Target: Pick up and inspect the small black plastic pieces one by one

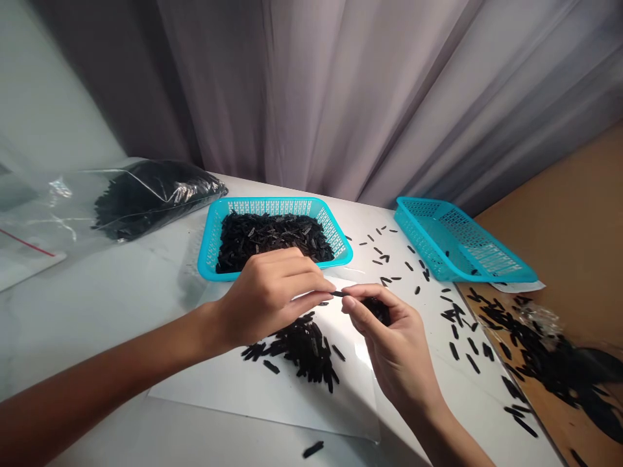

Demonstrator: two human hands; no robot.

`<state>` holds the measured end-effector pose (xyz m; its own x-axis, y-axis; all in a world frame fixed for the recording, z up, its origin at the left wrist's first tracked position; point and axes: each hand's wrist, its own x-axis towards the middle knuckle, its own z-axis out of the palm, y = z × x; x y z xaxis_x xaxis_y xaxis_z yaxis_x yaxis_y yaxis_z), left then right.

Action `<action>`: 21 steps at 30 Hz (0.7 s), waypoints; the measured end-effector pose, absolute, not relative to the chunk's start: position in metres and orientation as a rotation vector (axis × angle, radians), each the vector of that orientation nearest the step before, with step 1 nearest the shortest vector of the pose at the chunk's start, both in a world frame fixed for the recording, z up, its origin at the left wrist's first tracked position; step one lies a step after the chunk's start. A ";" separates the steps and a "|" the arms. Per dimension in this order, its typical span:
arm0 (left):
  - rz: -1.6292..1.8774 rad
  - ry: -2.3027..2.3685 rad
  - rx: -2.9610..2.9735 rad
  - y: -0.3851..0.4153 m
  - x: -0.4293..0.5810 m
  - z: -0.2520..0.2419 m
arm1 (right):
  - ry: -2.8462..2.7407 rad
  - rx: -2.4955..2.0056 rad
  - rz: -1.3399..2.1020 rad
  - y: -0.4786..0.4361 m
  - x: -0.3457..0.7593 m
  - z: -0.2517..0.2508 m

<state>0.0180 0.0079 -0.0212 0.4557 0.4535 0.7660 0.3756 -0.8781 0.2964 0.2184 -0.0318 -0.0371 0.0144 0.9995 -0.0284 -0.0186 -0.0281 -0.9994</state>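
Note:
Between the fingertips of both hands is a small black strip (339, 294), one end pinched on each side. My left hand (277, 292) reaches in front of the filled basket, its fingers closed. My right hand (394, 331) is also closed in a pinch, and more dark strips (378, 310) show behind its thumb, in the palm or beyond it; I cannot tell which. Below the hands, a pile of black strips (309, 350) lies on a white sheet (219, 389). A turquoise basket (207, 256) just behind holds many similar strips. What material they are is unclear.
A clear plastic bag (160, 188) of black strips lies at the left. A second turquoise basket (467, 250), with a few strips inside, stands at the right. Loose strips (455, 314) scatter across the white table toward a brown surface (559, 421). A grey curtain (311, 97) hangs behind.

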 end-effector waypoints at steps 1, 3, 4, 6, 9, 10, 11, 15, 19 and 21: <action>1.423 0.737 2.606 0.008 0.018 -0.021 | -1.181 -1.222 1.222 -0.032 0.218 -0.037; 1.435 0.728 2.599 0.008 0.018 -0.021 | -1.202 -1.218 1.200 -0.032 0.219 -0.038; 1.436 0.727 2.594 0.009 0.018 -0.021 | -1.214 -1.217 1.187 -0.033 0.219 -0.038; 1.436 0.723 2.588 0.008 0.018 -0.021 | -1.235 -1.219 1.157 -0.033 0.220 -0.038; 1.440 0.716 2.585 0.007 0.018 -0.022 | -1.259 -1.238 1.123 -0.032 0.220 -0.038; 1.436 0.714 2.586 0.007 0.017 -0.022 | -1.265 -1.245 1.120 -0.032 0.220 -0.038; 1.431 0.710 2.588 0.007 0.017 -0.021 | -1.268 -1.249 1.120 -0.032 0.219 -0.037; 1.428 0.704 2.579 0.007 0.018 -0.019 | -1.252 -1.232 1.162 -0.032 0.218 -0.034; 1.393 0.738 2.501 0.006 0.020 -0.018 | -1.199 -1.180 1.299 -0.033 0.217 -0.032; 1.355 0.759 2.456 0.005 0.021 -0.018 | -1.163 -1.165 1.359 -0.034 0.217 -0.032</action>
<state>0.0215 0.0052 -0.0179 0.4365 0.5447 0.7161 0.3267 -0.8375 0.4379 0.2167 -0.0338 -0.0317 -0.0777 0.9943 -0.0732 -0.0815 -0.0795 -0.9935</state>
